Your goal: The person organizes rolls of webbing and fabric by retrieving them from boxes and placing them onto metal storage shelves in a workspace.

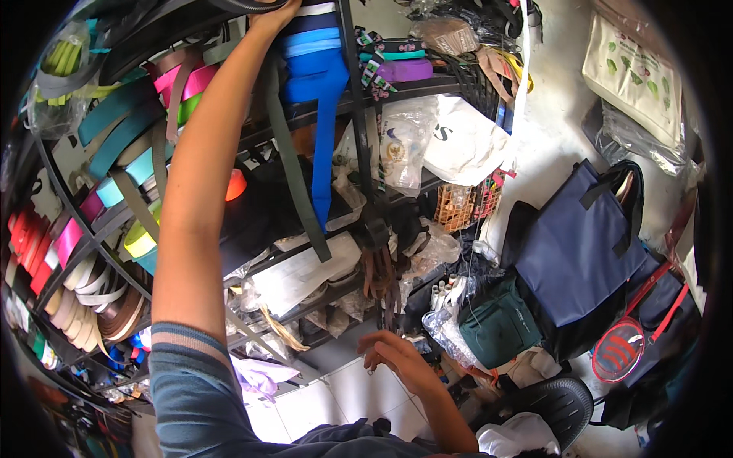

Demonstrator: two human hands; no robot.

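Note:
My left arm stretches up to the top of the shelf rack. At the upper picture edge my left hand (281,14) is partly cut off and its fingers are hidden. It is close to a curved black band (248,6) and stacked blue webbing rolls (309,57); whether it grips anything does not show. A bright blue strap (324,153) hangs from those rolls, beside a dark olive strap (289,145). Lower down, my right hand (393,362) hovers over the floor, fingers loosely bent and apart, holding nothing.
Colourful webbing rolls (126,126) fill the black rack on the left. White bags (466,141) and an orange basket (455,206) sit on shelves further right. A navy tote bag (576,244) hangs at the right, above a black chair (546,404). Tiled floor (359,393) lies below.

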